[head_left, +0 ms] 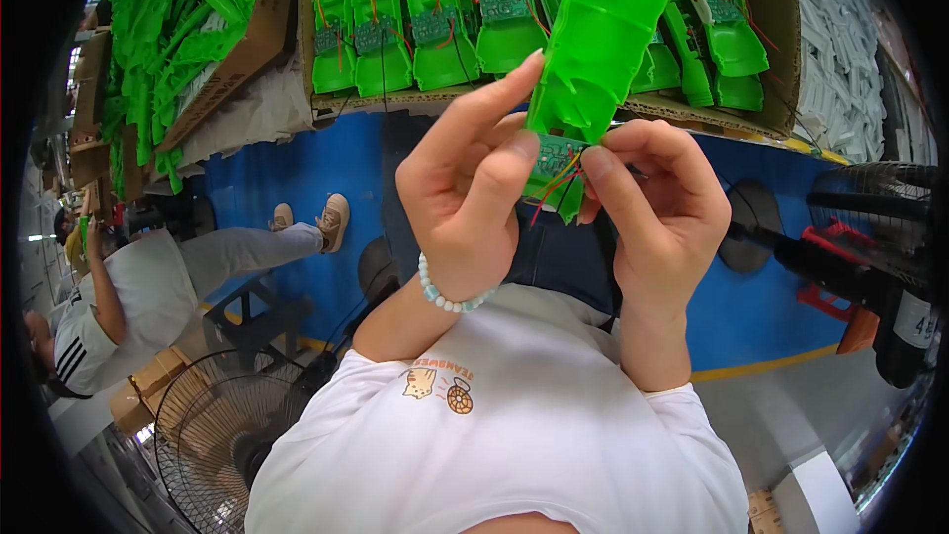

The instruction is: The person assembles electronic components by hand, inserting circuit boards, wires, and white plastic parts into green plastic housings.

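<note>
Up in front of me I hold a bright green plastic housing shell [605, 35], its long hollow part pointing away from me. A small green circuit board [557, 155] sits at its near end, with red, yellow and black wires coming off it. My left hand [474, 173] grips the shell and board edge from the left, thumb on the board. My right hand [657, 193] is closed at the board's right side, thumb and forefinger pinched by the wires. Whether a wire lies between those fingertips is hard to see.
Beyond my hands, a cardboard box [781, 89] holds several green shells with boards and wires. Loose green parts [188, 10] are heaped far left, pale grey parts [830, 49] far right. Fans stand at lower left [222, 435] and right [875, 193]. A person [129, 297] sits at left.
</note>
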Demonstrator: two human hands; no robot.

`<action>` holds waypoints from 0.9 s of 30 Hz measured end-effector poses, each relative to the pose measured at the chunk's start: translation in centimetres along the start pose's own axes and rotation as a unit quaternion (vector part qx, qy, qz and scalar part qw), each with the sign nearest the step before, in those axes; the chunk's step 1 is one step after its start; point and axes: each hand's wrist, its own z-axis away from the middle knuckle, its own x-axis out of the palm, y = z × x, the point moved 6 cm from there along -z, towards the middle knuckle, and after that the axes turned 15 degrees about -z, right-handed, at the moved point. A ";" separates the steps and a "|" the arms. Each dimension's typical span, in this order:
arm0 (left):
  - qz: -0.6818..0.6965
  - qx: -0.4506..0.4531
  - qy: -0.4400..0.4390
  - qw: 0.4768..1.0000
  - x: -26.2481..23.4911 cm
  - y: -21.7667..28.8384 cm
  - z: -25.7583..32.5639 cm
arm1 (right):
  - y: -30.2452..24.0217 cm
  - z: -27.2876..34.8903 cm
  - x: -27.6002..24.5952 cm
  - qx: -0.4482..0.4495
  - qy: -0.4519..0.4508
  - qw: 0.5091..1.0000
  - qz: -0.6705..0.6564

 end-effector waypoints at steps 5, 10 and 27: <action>-0.014 0.010 0.004 1.000 -0.3 -0.1 0.1 | 0.3 -0.1 0.1 -0.015 -0.004 1.000 -0.001; -0.004 0.040 -0.007 0.999 -0.9 -0.2 0.1 | 0.5 -0.1 0.4 -0.004 0.005 1.000 0.002; 0.009 0.024 0.024 0.999 -1.5 -0.3 0.1 | 1.4 -1.1 0.5 0.038 -0.038 0.997 -0.055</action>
